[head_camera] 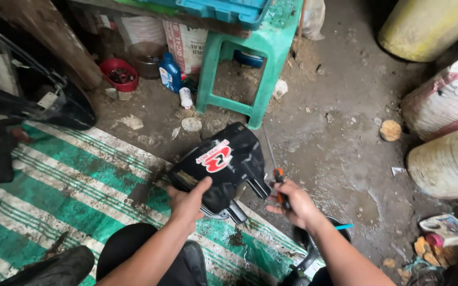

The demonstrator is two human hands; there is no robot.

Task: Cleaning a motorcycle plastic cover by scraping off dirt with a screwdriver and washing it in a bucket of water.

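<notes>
Black plastic cover [223, 167], with a red-and-white sticker, is gripped at its near edge by the left hand [187, 204] above the striped mat [70, 185]. The right hand [295, 204] is closed around an orange-handled screwdriver [278, 177] just beside the cover's corner, probably working a fastener.

Dirt floor [335, 132], green stool [250, 58], striped mat [70, 180].

Both forearms reach forward, left hand [188, 201] gripping with thumb up, right hand [296, 204] curled closed.
</notes>
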